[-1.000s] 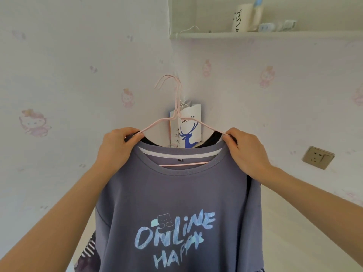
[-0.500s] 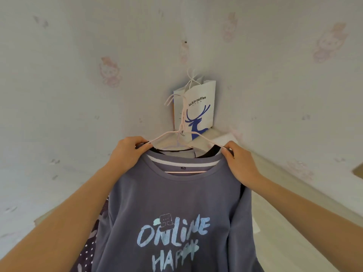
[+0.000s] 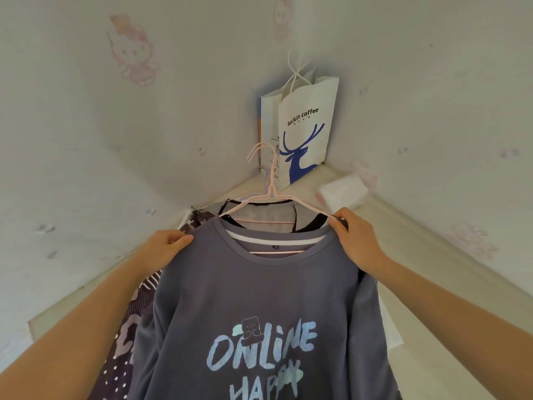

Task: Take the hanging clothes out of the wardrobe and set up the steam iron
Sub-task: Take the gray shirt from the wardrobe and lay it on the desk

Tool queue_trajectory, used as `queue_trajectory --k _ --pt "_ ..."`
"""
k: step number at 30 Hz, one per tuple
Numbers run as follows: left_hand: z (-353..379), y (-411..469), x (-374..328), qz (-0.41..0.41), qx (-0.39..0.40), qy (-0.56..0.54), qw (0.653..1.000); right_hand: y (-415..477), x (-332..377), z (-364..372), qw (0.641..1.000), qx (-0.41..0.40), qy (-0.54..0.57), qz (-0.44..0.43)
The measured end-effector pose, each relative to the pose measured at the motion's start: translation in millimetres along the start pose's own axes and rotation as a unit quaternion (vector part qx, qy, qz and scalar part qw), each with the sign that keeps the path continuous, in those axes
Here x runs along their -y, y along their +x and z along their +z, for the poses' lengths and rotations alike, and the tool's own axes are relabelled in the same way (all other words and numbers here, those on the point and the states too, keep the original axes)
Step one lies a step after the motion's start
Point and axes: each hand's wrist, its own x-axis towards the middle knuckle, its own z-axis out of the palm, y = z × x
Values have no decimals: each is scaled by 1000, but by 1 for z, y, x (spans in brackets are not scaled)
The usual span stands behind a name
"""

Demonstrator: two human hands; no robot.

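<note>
Two grips: left hand [image 3: 167, 245] at 9 o'clock and right hand [image 3: 354, 241] at 3 pinch the T-shirt [image 3: 259, 298] shoulders. Pink hangers [image 3: 271, 194] drop lower; laying-down likely.

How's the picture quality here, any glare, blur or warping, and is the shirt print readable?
Head view: soft, even light, no glare or hard shadows; wide-angle stretch toward the edges; grey shirt print and paper bag lettering read sharp; the white packet beside the bag looks washed out and soft.
</note>
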Motion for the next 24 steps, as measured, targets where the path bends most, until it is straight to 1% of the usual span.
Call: queue_trajectory --k 3,7,11,14,16,20,24 --pt "0 9 11 5 -18 -20 1000 9 -1 9 1000 2 -6 6" --pt "0 25 7 8 -93 -86 992 27 2 18 1000 -10 -4 12" --pt "-6 52 -2 23 -152 -77 985 55 12 19 999 -33 -9 -2" --pt "-12 76 -6 27 -197 -44 979 82 21 21 999 -48 -8 -8" --pt "-13 92 -4 29 -215 -1 976 97 22 28 999 -45 -19 -3" --pt "4 116 9 4 -214 119 969 113 6 51 997 -20 -73 18" --pt "29 133 21 -56 -200 181 961 124 -14 75 994 -4 -98 37"
